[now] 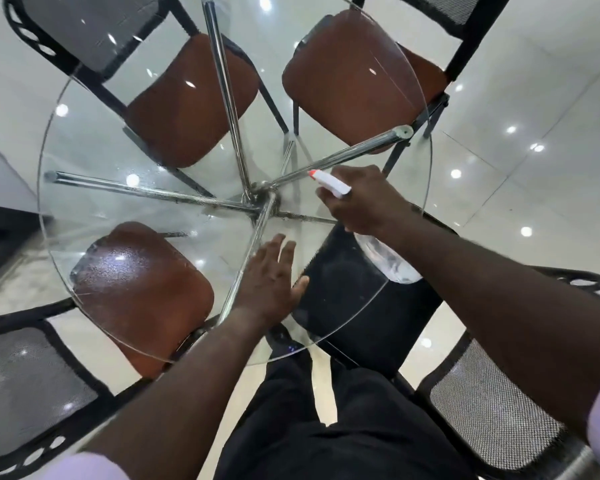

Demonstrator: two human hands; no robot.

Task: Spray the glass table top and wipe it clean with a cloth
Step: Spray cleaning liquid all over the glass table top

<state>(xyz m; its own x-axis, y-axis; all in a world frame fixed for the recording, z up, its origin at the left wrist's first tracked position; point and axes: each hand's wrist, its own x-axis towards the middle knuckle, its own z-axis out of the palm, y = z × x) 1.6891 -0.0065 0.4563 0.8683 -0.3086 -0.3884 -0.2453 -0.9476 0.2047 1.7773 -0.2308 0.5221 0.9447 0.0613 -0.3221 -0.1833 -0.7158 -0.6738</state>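
The round glass table top (90, 140) fills the middle of the view, with chrome legs (229, 98) meeting under its centre. My right hand (364, 202) grips a spray bottle (388, 261) over the near right part of the glass; its white head with a red nozzle (328, 180) points left toward the centre. My left hand (274, 275) lies flat on the glass near the front edge, fingers straight and spread. Fine droplets speckle the glass at the left. No cloth is in view.
Four chairs ring the table: brown seats at far left (187, 102), far right (347, 81) and near left (142, 292), and a black-seated mesh chair (492, 410) at near right. My dark trousers (326, 427) stand at the front edge. The floor is glossy white tile.
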